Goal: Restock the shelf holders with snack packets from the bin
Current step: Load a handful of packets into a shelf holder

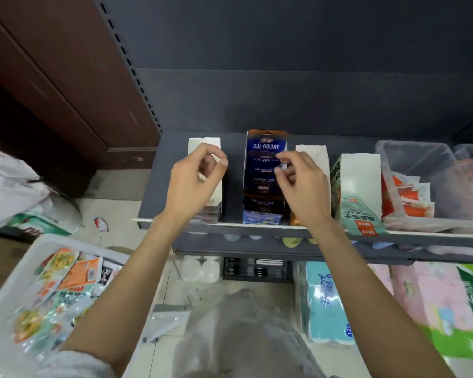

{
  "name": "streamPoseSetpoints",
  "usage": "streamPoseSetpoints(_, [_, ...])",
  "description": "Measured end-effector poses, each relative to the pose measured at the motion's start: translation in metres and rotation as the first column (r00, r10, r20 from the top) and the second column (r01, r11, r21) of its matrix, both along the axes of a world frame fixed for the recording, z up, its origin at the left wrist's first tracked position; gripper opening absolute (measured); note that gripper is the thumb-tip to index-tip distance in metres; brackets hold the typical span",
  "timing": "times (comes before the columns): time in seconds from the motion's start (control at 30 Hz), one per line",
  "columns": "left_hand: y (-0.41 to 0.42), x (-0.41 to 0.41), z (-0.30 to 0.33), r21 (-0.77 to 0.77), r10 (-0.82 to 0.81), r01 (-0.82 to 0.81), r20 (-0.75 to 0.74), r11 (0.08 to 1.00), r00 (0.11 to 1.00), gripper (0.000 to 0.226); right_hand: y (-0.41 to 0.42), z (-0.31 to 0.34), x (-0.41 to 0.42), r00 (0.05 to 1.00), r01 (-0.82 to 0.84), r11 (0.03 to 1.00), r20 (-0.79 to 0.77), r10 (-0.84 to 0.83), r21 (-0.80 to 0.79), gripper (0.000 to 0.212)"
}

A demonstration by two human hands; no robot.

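Both hands are up over the dark shelf, in front of the row of cardboard holders. The left hand is raised over the white holder; its fingers are curled in toward the thumb and no packet shows in them. The right hand sits between the blue holder and the next white holder. Its fingertips look pinched on something small and pale, but it is too blurred to tell what.

The blue holder is stacked with dark blue packets front to back. A green-and-white holder stands further right, then a clear tub with orange packets.

The white bin is lower left on the floor, well apart from both hands, with a pile of snack packets in orange, green and yellow.

Tissue packs are below the shelf on the right. White plastic bags are at far left.
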State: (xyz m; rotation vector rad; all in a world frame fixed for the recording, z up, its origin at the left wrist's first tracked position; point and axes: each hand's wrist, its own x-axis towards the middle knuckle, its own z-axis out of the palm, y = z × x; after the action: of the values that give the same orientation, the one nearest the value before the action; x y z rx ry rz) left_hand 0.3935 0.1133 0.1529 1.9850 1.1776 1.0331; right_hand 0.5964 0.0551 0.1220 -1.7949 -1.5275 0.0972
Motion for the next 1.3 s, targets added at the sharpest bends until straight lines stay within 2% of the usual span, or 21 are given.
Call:
streamPoseSetpoints(0.1, [-0.048,-0.044,0.002,0.274,0.068,-0.069,0.01,0.959,0.998,0.014,-0.031,0.012,-0.031,0.994,-0.085,0.987,-0.049,0.093,0.138,0.026])
streamPoseSetpoints(0.17, [-0.077,-0.074,-0.006,0.334,0.166,-0.171,0.042,0.927,0.985,0.017,-0.051,0.014,-0.057,0.981,-0.18,0.966,-0.036,0.189,0.187,0.024])
streamPoseSetpoints(0.23, [-0.102,-0.105,-0.017,0.31,0.271,-0.265,0.025,0.913,0.962,0.018,-0.066,0.009,-0.083,0.952,-0.302,0.936,0.007,0.306,0.182,0.02])
streamPoseSetpoints(0.3, [-0.125,-0.135,-0.033,0.217,0.348,-0.325,-0.074,0.92,0.935,0.022,-0.078,-0.004,-0.111,0.905,-0.424,0.901,0.0,0.426,0.091,0.017])
streamPoseSetpoints(0.4, [-0.152,-0.179,-0.06,-0.006,0.394,-0.412,-0.279,0.911,0.876,0.025,-0.091,-0.026,-0.152,0.821,-0.567,0.809,-0.027,0.57,-0.157,0.018])
streamPoseSetpoints(0.5, [-0.173,-0.225,-0.095,-0.228,0.382,-0.53,-0.475,0.817,0.793,0.017,-0.098,-0.047,-0.192,0.741,-0.654,0.668,-0.121,0.661,-0.354,0.019])
streamPoseSetpoints(0.57, [-0.184,-0.254,-0.116,-0.371,0.382,-0.597,-0.51,0.711,0.771,0.02,-0.099,-0.06,-0.219,0.707,-0.677,0.585,-0.175,0.685,-0.447,0.023])
streamPoseSetpoints(0.7, [-0.187,-0.304,-0.143,-0.507,0.49,-0.708,-0.511,0.491,0.706,0.032,-0.094,-0.086,-0.279,0.714,-0.663,0.513,-0.257,0.651,-0.544,0.027])
streamPoseSetpoints(0.77, [-0.18,-0.327,-0.156,-0.536,0.51,-0.709,-0.494,0.458,0.704,0.04,-0.092,-0.099,-0.31,0.743,-0.63,0.504,-0.27,0.612,-0.591,0.029])
streamPoseSetpoints(0.93, [-0.158,-0.37,-0.184,-0.578,0.394,-0.654,-0.523,0.488,0.756,0.046,-0.084,-0.132,-0.376,0.837,-0.474,0.47,-0.215,0.503,-0.744,0.043])
streamPoseSetpoints(1.0, [-0.152,-0.379,-0.194,-0.583,0.326,-0.613,-0.527,0.533,0.785,0.047,-0.082,-0.143,-0.397,0.863,-0.389,0.459,-0.142,0.484,-0.799,0.051])
streamPoseSetpoints(1.1, [-0.147,-0.381,-0.205,-0.588,0.25,-0.568,-0.534,0.576,0.807,0.051,-0.081,-0.152,-0.421,0.858,-0.232,0.414,0.015,0.513,-0.88,0.069])
streamPoseSetpoints(1.17, [-0.144,-0.377,-0.209,-0.594,0.226,-0.543,-0.524,0.594,0.821,0.06,-0.082,-0.155,-0.43,0.861,-0.178,0.389,0.048,0.507,-0.904,0.073])
streamPoseSetpoints(1.23, [-0.141,-0.374,-0.213,-0.593,0.243,-0.526,-0.491,0.609,0.836,0.067,-0.083,-0.159,-0.433,0.88,-0.159,0.423,0.067,0.471,-0.892,0.071])
streamPoseSetpoints(1.3, [-0.136,-0.372,-0.213,-0.582,0.279,-0.538,-0.477,0.61,0.833,0.067,-0.082,-0.159,-0.431,0.935,-0.178,0.481,0.005,0.356,-0.859,0.064])
